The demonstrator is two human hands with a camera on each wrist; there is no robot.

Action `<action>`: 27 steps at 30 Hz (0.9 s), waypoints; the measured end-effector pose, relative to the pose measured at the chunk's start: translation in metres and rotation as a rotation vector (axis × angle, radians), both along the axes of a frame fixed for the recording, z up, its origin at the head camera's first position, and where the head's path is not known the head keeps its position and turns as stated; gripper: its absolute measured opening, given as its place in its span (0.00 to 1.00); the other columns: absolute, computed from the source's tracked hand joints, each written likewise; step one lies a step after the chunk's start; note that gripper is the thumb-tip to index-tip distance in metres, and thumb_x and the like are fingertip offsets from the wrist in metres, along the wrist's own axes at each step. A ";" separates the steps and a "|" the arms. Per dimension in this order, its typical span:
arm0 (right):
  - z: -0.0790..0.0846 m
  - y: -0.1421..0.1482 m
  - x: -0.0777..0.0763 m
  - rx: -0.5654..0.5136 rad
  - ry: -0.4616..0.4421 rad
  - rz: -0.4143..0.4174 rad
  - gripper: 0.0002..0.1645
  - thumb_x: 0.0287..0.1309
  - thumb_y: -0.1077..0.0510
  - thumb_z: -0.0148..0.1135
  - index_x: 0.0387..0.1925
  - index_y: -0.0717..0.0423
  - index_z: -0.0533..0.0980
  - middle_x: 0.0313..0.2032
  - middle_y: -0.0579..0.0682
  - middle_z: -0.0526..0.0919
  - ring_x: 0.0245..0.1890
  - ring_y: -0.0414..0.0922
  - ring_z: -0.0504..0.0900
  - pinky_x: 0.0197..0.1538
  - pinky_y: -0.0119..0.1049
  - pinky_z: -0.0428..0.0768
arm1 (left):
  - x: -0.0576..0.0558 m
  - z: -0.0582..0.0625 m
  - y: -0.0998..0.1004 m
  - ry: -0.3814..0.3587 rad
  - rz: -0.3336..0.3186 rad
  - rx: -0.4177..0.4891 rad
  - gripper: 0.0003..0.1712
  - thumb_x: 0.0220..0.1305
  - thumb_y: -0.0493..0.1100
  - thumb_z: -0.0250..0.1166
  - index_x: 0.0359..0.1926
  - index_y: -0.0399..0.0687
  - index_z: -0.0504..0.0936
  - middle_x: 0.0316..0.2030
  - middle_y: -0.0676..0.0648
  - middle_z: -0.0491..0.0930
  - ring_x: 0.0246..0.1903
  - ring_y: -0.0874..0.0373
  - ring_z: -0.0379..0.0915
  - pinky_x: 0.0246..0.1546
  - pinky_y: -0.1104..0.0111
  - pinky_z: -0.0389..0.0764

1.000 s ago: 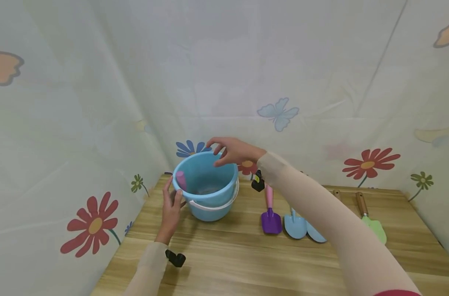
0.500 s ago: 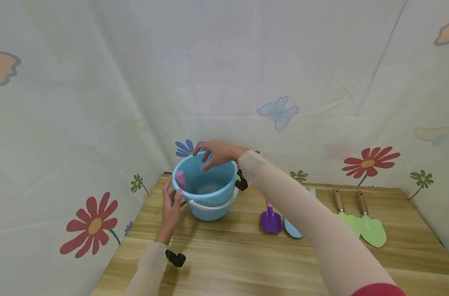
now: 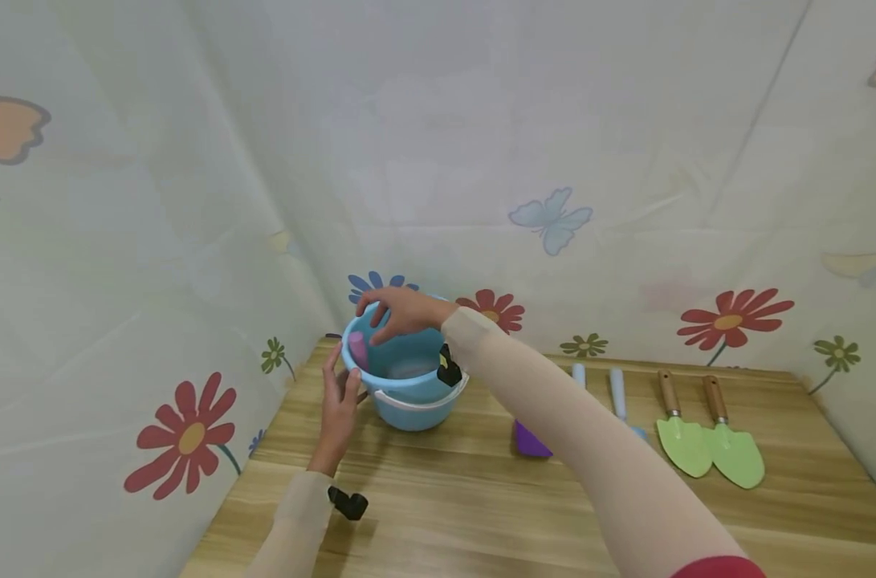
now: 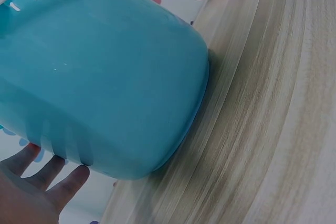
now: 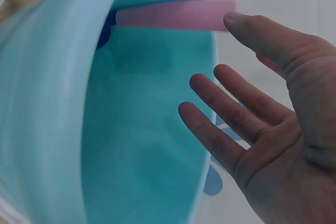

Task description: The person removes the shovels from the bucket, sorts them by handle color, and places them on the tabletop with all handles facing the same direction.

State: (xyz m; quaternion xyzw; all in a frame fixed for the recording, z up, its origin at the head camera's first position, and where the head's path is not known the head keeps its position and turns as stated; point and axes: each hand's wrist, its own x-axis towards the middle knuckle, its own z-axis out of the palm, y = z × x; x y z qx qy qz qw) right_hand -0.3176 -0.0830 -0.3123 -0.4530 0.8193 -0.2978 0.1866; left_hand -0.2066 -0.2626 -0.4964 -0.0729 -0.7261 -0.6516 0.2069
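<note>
A light blue bucket (image 3: 409, 417) with a white carrying handle (image 3: 416, 404) stands on the wooden table. Inside it, a small shovel leans against the left wall; its pink handle (image 3: 358, 351) shows, and in the right wrist view a dark blue part (image 5: 106, 31) appears lower down. My left hand (image 3: 336, 413) touches the bucket's left side, fairly straight fingers spread on the outer wall and thumb at the rim. My right hand (image 3: 407, 311) hovers over the bucket mouth, fingers spread. In the right wrist view its thumb tip (image 5: 236, 19) overlaps the end of the pink handle.
Right of the bucket lie a purple shovel (image 3: 533, 441), partly behind my right sleeve, and light blue tool handles (image 3: 617, 393). Two green trowels with wooden grips (image 3: 683, 445) lie farther right. A flower-printed cloth (image 3: 438, 160) rises behind the table.
My right hand has moved left and slightly down across the bucket mouth, closer to the pink handle. The left hand stays at the bucket's side.
</note>
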 end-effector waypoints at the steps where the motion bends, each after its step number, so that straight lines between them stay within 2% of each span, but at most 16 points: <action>1: -0.001 -0.003 0.001 -0.004 0.000 0.003 0.31 0.62 0.57 0.73 0.64 0.52 0.73 0.58 0.57 0.83 0.55 0.48 0.83 0.56 0.45 0.82 | 0.000 0.000 0.000 0.002 -0.001 0.000 0.34 0.82 0.50 0.49 0.81 0.66 0.47 0.75 0.40 0.60 0.72 0.42 0.59 0.56 0.30 0.72; 5: -0.003 -0.011 0.005 -0.018 -0.004 0.025 0.30 0.63 0.56 0.73 0.63 0.53 0.73 0.57 0.56 0.83 0.54 0.47 0.83 0.57 0.46 0.82 | 0.002 0.000 0.000 0.005 0.002 0.006 0.34 0.82 0.49 0.49 0.81 0.66 0.47 0.75 0.41 0.60 0.72 0.42 0.58 0.56 0.30 0.72; 10: -0.009 -0.019 0.008 -0.035 0.003 0.029 0.27 0.65 0.58 0.71 0.62 0.54 0.73 0.54 0.55 0.84 0.50 0.46 0.83 0.57 0.47 0.82 | 0.002 0.001 0.000 0.005 0.008 0.020 0.34 0.82 0.47 0.49 0.82 0.61 0.47 0.74 0.39 0.61 0.71 0.43 0.60 0.56 0.31 0.72; 17: -0.015 -0.025 0.009 -0.061 0.003 0.059 0.23 0.64 0.62 0.70 0.57 0.48 0.71 0.53 0.54 0.84 0.51 0.45 0.84 0.56 0.40 0.82 | 0.004 0.002 0.000 0.005 -0.002 0.026 0.34 0.82 0.47 0.49 0.81 0.61 0.47 0.75 0.41 0.60 0.72 0.44 0.59 0.56 0.30 0.71; 21: -0.017 -0.028 0.010 -0.054 0.024 0.061 0.23 0.64 0.64 0.70 0.56 0.48 0.70 0.54 0.54 0.83 0.52 0.44 0.83 0.55 0.37 0.82 | 0.004 0.002 0.000 0.005 -0.013 0.029 0.34 0.83 0.48 0.48 0.81 0.62 0.46 0.76 0.43 0.58 0.73 0.45 0.58 0.57 0.31 0.72; 27: -0.022 -0.032 0.008 -0.021 0.058 0.057 0.22 0.65 0.63 0.68 0.57 0.54 0.71 0.56 0.55 0.83 0.51 0.44 0.84 0.55 0.40 0.83 | 0.003 0.001 -0.001 0.000 -0.020 0.033 0.34 0.83 0.48 0.48 0.81 0.63 0.46 0.77 0.46 0.56 0.74 0.45 0.56 0.58 0.32 0.71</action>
